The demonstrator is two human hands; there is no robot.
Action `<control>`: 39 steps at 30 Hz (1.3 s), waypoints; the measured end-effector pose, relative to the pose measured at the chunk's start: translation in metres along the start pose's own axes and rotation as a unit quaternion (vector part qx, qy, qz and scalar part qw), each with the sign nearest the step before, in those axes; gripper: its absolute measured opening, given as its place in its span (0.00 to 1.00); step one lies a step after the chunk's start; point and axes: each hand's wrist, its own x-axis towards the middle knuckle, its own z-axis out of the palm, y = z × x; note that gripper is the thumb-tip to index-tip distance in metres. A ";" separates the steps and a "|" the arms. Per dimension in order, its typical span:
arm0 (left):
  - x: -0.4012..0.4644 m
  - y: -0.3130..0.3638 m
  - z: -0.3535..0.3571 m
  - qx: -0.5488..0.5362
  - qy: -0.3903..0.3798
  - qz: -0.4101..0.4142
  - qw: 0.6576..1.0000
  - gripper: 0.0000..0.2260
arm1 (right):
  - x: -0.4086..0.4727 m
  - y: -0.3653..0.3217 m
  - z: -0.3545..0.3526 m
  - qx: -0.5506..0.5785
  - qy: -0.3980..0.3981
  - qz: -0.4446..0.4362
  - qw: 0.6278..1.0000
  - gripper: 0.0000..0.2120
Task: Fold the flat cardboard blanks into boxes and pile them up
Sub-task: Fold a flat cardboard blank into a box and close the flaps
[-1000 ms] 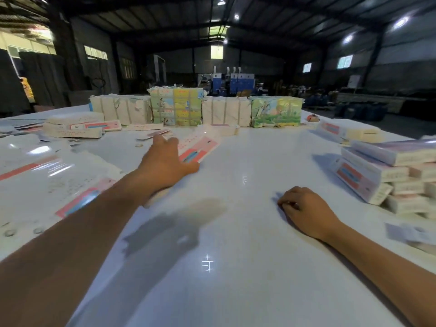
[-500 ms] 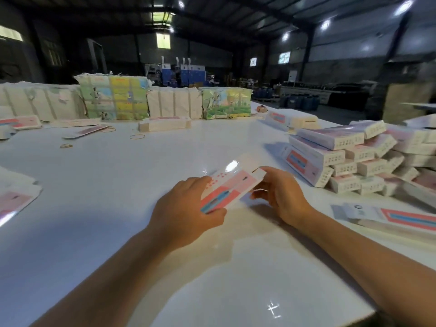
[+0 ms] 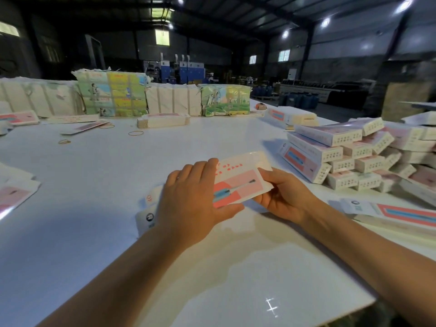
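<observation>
Both my hands (image 3: 195,199) (image 3: 280,197) grip one flat blank (image 3: 238,182); many boxes (image 3: 342,152) piled right; more blanks (image 3: 162,120) remain far.

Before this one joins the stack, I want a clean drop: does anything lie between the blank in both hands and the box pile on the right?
Nothing visible: only bare table separates the blank from the pile of boxes.

Dim hall, ceiling lamps (image 3: 325,21) glaring; table (image 3: 118,173) glossy with reflections; wide-angle bending at edges
</observation>
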 end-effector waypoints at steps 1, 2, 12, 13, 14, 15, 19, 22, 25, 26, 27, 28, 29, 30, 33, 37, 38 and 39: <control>0.000 0.000 -0.001 -0.003 0.023 0.013 1.000 0.41 | 0.000 0.000 -0.001 -0.005 -0.007 -0.001 1.000 0.12; 0.000 0.000 -0.002 0.001 0.033 0.020 0.999 0.40 | 0.000 0.000 -0.002 -0.020 -0.011 -0.002 1.000 0.12; 0.000 -0.009 -0.015 0.017 -0.047 0.017 0.999 0.31 | -0.002 -0.005 -0.005 -0.209 0.020 0.000 0.978 0.11; 0.001 -0.009 -0.015 0.014 -0.043 0.012 0.999 0.28 | -0.002 -0.004 -0.005 -0.240 0.033 -0.006 0.970 0.10; 0.001 -0.010 -0.015 0.013 -0.050 0.007 0.999 0.26 | -0.001 -0.003 -0.006 -0.256 0.046 -0.009 0.966 0.09; 0.001 -0.011 -0.014 0.012 -0.068 0.003 0.998 0.26 | 0.000 -0.003 -0.006 -0.259 0.057 -0.011 0.964 0.09; 0.005 -0.013 -0.008 0.010 -0.137 -0.031 0.990 0.31 | 0.001 -0.003 -0.004 -0.223 0.082 -0.029 0.971 0.09; 0.005 -0.012 -0.006 0.005 -0.127 -0.083 0.988 0.29 | 0.002 -0.003 -0.002 -0.207 0.111 -0.069 0.970 0.05; 0.004 -0.013 -0.007 -0.002 -0.101 -0.136 0.985 0.28 | 0.002 -0.006 -0.007 -0.262 0.232 -0.214 0.912 0.04; 0.005 -0.013 -0.006 0.006 -0.099 -0.148 0.984 0.29 | 0.000 -0.006 -0.008 -0.306 0.262 -0.265 0.876 0.04; 0.005 -0.013 -0.006 0.015 -0.096 -0.156 0.983 0.30 | -0.001 -0.005 -0.008 -0.352 0.265 -0.303 0.845 0.05; 0.005 -0.011 -0.004 0.021 -0.092 -0.159 0.983 0.30 | -0.003 -0.002 -0.005 -0.392 0.247 -0.323 0.825 0.05; 0.005 -0.009 -0.003 0.027 -0.090 -0.154 0.984 0.30 | -0.004 0.003 -0.002 -0.427 0.220 -0.326 0.814 0.07; 0.005 -0.007 -0.001 0.034 -0.092 -0.145 0.985 0.30 | -0.005 0.009 0.000 -0.459 0.195 -0.320 0.805 0.08; 0.004 -0.004 0.002 0.054 -0.111 -0.125 0.984 0.35 | -0.004 0.019 0.005 -0.506 0.166 -0.294 0.794 0.09; 0.003 -0.004 0.000 0.069 -0.118 -0.117 0.984 0.40 | -0.004 0.017 0.001 -0.454 0.164 -0.246 0.841 0.22; 0.003 -0.002 0.000 0.073 -0.119 -0.113 0.984 0.39 | -0.004 0.018 0.001 -0.458 0.160 -0.238 0.842 0.24; 0.002 -0.001 0.000 0.077 -0.119 -0.109 0.984 0.37 | -0.003 0.018 0.001 -0.468 0.153 -0.235 0.838 0.24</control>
